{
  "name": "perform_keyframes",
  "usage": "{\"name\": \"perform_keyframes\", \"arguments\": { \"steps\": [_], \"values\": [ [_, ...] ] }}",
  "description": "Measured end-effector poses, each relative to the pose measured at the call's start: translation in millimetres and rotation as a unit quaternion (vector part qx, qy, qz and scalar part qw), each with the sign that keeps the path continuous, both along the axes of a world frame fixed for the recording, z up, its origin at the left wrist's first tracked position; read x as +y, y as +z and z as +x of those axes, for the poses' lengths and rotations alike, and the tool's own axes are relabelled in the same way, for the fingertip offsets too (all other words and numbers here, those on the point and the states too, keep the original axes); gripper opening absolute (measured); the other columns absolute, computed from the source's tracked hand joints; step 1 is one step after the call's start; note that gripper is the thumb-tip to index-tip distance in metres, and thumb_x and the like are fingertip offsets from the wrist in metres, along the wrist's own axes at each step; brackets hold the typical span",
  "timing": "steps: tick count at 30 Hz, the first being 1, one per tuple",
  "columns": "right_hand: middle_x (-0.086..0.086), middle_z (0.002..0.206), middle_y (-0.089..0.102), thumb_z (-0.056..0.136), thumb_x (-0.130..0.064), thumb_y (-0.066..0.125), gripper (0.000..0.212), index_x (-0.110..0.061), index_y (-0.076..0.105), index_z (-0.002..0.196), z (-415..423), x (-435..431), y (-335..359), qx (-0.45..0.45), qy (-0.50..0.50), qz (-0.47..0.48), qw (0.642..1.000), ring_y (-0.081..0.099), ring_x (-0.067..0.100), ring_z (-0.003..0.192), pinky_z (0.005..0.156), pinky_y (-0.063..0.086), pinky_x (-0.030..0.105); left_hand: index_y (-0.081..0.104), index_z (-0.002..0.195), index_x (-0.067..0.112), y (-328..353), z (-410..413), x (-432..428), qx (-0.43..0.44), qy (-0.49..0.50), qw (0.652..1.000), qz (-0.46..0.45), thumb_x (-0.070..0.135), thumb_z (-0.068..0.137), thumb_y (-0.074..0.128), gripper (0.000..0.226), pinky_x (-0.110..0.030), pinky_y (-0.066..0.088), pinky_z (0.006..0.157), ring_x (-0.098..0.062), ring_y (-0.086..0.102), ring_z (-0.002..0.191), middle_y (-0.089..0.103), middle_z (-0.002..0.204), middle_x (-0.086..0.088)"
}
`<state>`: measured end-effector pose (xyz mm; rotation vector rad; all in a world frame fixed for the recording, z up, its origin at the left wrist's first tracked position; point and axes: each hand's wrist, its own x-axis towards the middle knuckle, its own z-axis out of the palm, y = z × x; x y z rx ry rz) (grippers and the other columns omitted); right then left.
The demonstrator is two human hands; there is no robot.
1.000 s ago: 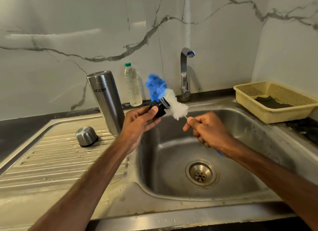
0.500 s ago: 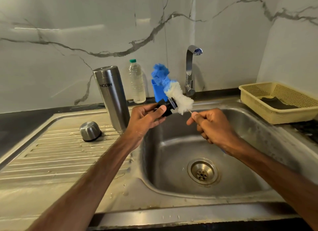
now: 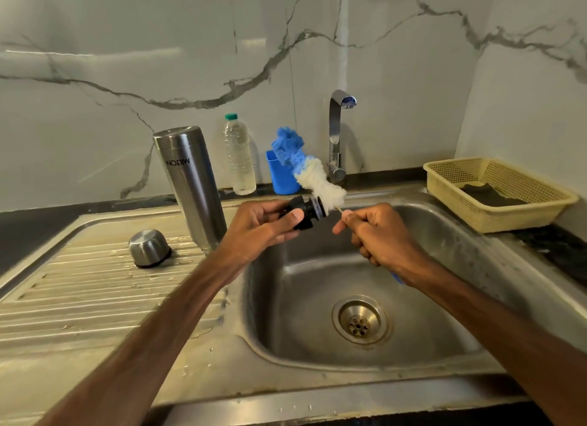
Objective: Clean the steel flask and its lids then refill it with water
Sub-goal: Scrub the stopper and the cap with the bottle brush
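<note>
Above the sink basin [image 3: 444,235], my left hand [image 3: 257,228] grips a black inner lid [image 3: 306,211]. My right hand [image 3: 378,235] holds the handle of a bottle brush [image 3: 317,184] with a blue and white head, and its white bristles press against the lid. The steel flask [image 3: 190,187] stands upside down on the drainboard [image 3: 79,292], left of my hands. A steel cap [image 3: 148,247] rests mouth down on the drainboard, further left.
A tap [image 3: 336,133] rises behind the basin, with no water running. A clear plastic bottle [image 3: 239,155] and a blue cup [image 3: 281,174] stand at the wall. A yellow basket [image 3: 495,193] holding a dark cloth sits on the right counter.
Both hands stay over the basin with the lid and the brush. The brush head has tilted a little against the lid, and my view has shifted slightly.
</note>
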<state>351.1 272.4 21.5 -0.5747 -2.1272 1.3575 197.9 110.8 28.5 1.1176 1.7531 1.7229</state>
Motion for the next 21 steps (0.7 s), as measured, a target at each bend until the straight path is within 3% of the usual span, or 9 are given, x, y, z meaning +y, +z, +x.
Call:
{"name": "perform_keyframes", "arguments": {
  "steps": [3,7,11,15,21],
  "values": [
    [-0.012,0.048,0.050,0.104,-0.019,0.050,0.033,-0.009,0.075,0.086,0,5,-2,0.004,-0.011,-0.037,0.999,0.036,0.010,0.040,0.040,0.026,0.023,0.071,0.118,0.018,12,2,-1,0.033,0.022,0.999,0.012,0.019,0.085,0.078,0.034,-0.032,0.061,0.088,-0.019,0.075,0.103,0.079,0.106,-0.005],
    [-0.003,0.051,0.048,0.105,-0.022,0.049,0.033,-0.010,0.075,0.088,-3,-2,-5,0.002,-0.009,-0.052,0.999,0.037,0.010,0.041,0.040,0.028,0.024,0.074,0.114,0.022,12,-1,-11,0.099,0.075,0.992,-0.023,0.030,0.073,0.091,0.045,-0.039,0.061,0.091,-0.018,0.075,0.099,0.079,0.106,0.001],
    [0.000,0.054,0.045,0.105,-0.023,0.049,0.034,-0.005,0.074,0.090,-10,-16,-4,-0.002,0.000,-0.078,0.997,0.034,0.009,0.041,0.039,0.025,0.023,0.073,0.116,0.018,14,5,-20,0.110,0.099,0.988,-0.037,0.015,0.073,0.093,0.047,-0.048,0.064,0.081,-0.024,0.075,0.096,0.074,0.110,0.000],
    [-0.003,0.051,0.042,0.105,-0.022,0.049,0.035,-0.002,0.073,0.091,-20,-35,-1,-0.008,0.006,-0.114,0.993,0.032,0.008,0.040,0.039,0.022,0.022,0.074,0.117,0.023,14,12,-34,0.142,0.105,0.983,-0.050,0.018,0.073,0.092,0.048,-0.045,0.065,0.078,-0.018,0.076,0.093,0.075,0.106,0.007],
    [-0.006,0.048,0.043,0.104,-0.022,0.049,0.036,-0.002,0.074,0.089,-40,-71,-2,-0.009,-0.005,-0.140,0.990,0.033,0.008,0.039,0.036,0.024,0.021,0.071,0.123,0.015,5,14,-86,0.105,0.116,0.988,-0.011,0.019,0.089,0.080,0.036,-0.034,0.063,0.068,-0.017,0.077,0.089,0.078,0.106,-0.003]
  ]
}}
